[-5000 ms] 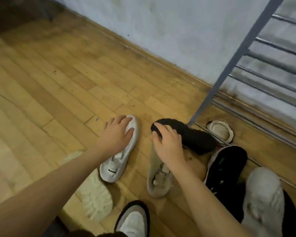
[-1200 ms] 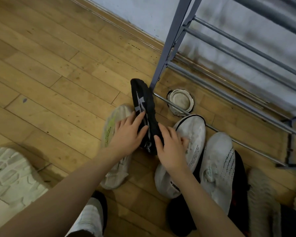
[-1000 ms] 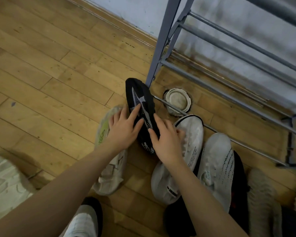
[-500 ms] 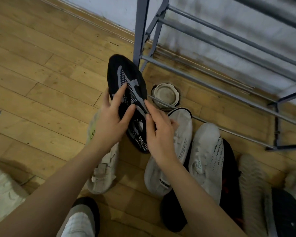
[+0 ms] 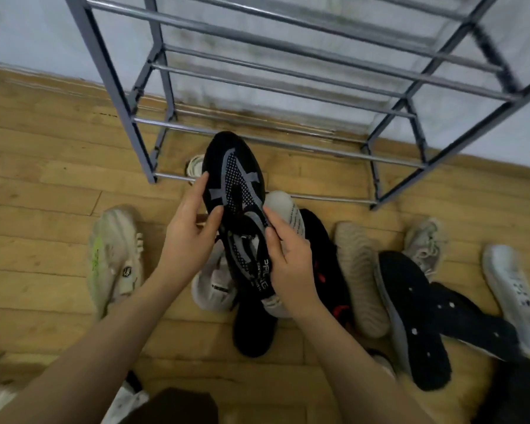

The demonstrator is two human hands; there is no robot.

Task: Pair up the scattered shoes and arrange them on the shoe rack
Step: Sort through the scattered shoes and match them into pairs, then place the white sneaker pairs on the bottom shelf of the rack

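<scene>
The black shoe [image 5: 237, 209] held up between the left hand [image 5: 187, 240] and the right hand [image 5: 291, 264] hides most of the white shoes under it, so only bits peek out. Behind its toe, a small round thing [image 5: 194, 166] is mostly covered. Far right of the right hand, a white shoe [image 5: 516, 298] is blurry. The shoe rack [image 5: 288, 87] is cut off by the top edge. Below the left arm, a pale shoe [image 5: 126, 402] is cut off too.
</scene>
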